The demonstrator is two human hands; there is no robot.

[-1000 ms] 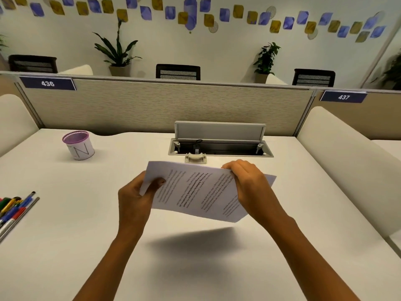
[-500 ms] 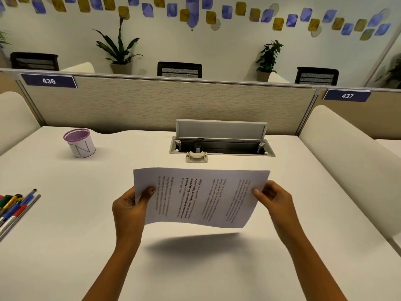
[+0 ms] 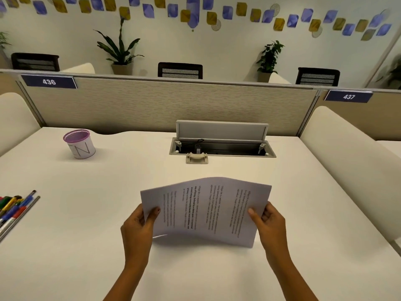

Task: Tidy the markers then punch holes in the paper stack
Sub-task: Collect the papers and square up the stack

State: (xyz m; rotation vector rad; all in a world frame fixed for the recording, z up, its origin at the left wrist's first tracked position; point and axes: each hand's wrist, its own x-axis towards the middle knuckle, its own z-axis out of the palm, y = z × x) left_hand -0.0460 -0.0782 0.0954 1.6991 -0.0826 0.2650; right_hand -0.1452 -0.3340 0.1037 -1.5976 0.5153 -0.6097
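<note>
left hand [image 3: 138, 224], right hand [image 3: 270, 222], pinching paper stack [image 3: 208, 211] edges

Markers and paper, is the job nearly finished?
Not nearly. Nothing looks done: the markers lie loose at the left edge of the desk, away from the purple cup. In hand: the left hand and right hand grip the paper stack, bowed upward. Left: tidying markers, punching holes.

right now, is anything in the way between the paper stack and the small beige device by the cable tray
Nothing visible does. The left hand and right hand hold the paper stack, and only desk surface shows between it and the small beige device.
</note>
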